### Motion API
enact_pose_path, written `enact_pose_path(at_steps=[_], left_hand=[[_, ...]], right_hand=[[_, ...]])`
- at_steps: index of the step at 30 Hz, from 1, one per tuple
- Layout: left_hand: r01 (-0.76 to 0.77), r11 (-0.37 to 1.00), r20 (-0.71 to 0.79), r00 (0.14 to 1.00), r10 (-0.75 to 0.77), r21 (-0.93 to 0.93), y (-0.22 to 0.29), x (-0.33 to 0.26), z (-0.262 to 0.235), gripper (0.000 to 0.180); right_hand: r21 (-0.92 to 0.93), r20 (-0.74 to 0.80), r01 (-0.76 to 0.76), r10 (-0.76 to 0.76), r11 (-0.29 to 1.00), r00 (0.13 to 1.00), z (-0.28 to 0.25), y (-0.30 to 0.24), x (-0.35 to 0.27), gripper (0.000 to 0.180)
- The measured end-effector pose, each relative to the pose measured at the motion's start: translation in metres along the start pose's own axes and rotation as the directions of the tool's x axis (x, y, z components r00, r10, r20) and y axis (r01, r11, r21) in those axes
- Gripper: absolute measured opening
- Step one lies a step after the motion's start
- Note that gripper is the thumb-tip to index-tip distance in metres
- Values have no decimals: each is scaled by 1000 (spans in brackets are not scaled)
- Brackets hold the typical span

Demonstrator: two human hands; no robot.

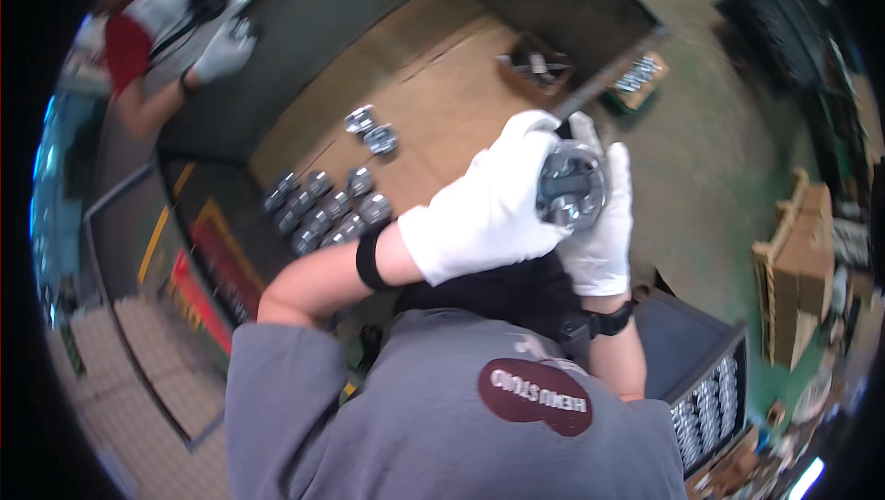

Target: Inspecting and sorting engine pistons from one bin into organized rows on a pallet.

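Note:
A round, shiny metal piston (572, 188) is held up in front of my chest, its hollow, ribbed side showing. My left hand (498, 200), in a white glove, has its fingers closed around the piston's left side. My right hand (597, 242), also gloved, cups it from behind and from the right, with its fingers partly hidden by the piston. Several similar pistons (336, 200) stand grouped on the brown cardboard-covered worktop (442, 104), left of my left forearm. Two more pistons (371, 131) sit close together just beyond that group.
Dark metal panels (332, 21) wall the worktop's far side. A small open box (535, 71) of parts stands at its far right, near another box (638, 81) of shiny parts. A crate (710, 408) with rows of metal parts is at lower right. Beyond the panel, a co-worker's gloved hand (224, 53) holds a metal part.

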State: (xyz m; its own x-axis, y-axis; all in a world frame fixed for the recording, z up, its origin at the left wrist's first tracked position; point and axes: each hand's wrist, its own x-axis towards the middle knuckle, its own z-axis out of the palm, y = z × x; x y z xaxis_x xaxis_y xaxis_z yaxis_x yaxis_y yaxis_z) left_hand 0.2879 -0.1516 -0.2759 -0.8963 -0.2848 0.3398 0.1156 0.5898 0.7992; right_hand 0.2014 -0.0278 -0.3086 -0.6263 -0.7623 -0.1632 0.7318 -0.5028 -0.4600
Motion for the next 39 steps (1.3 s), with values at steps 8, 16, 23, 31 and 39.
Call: enact_pose_path(at_steps=[8, 16, 23, 31, 39], left_hand=[[509, 757, 6, 828, -561, 409, -119, -3, -125, 39], [649, 463, 172, 461, -871, 604, -387, -155, -55, 52], [642, 275, 54, 341, -938, 716, -463, -175, 37, 66], [906, 225, -213, 314, -925, 358, -467, -183, 38, 64], [675, -202, -444, 207, -872, 710, -449, -208, -8, 78]], right_hand=[[-765, 578, 495, -101, -413, 810, -37, 59, 51, 32], [-568, 640, 479, 6, -670, 768, -48, 83, 64, 24], [-627, 505, 398, 40, -670, 862, -45, 81, 67, 27], [-654, 352, 303, 76, -693, 933, -41, 85, 66, 26], [-641, 359, 291, 58, -710, 931, -44, 85, 67, 26]])
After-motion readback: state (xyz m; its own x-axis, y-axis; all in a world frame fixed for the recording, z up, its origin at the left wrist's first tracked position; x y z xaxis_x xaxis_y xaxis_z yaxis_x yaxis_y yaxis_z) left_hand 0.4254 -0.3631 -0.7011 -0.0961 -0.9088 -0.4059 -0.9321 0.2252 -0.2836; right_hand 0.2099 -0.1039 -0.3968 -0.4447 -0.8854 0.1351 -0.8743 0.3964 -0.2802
